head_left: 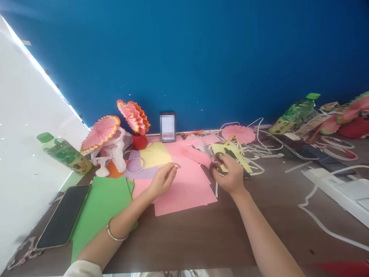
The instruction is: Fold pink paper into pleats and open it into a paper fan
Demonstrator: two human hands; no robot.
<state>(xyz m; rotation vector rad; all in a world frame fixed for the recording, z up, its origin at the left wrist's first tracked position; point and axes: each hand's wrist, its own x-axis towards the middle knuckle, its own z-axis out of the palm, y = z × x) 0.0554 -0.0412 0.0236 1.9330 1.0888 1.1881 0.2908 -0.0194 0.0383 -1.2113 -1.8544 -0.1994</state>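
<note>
My right hand [229,175] has its fingers through the dark handles of a pair of scissors [214,166]. The blades are smeared by motion and lie near a pink paper piece [196,156]. My left hand [164,180] is closed in a pinch over the pink paper sheets [184,196]; whatever is between its fingertips is too small to make out. Behind it lie a yellow sheet [155,156] and a purple sheet [145,173]. Beside my right hand is a cut yellow paper piece [246,163].
Green sheets [100,207] and a dark phone [63,217] lie at left. Folded paper fans [100,132] and a red pot [140,141] stand behind, near a propped phone [167,127]. Bottles [62,154], white cables [261,134] and a power strip [334,192] flank the work.
</note>
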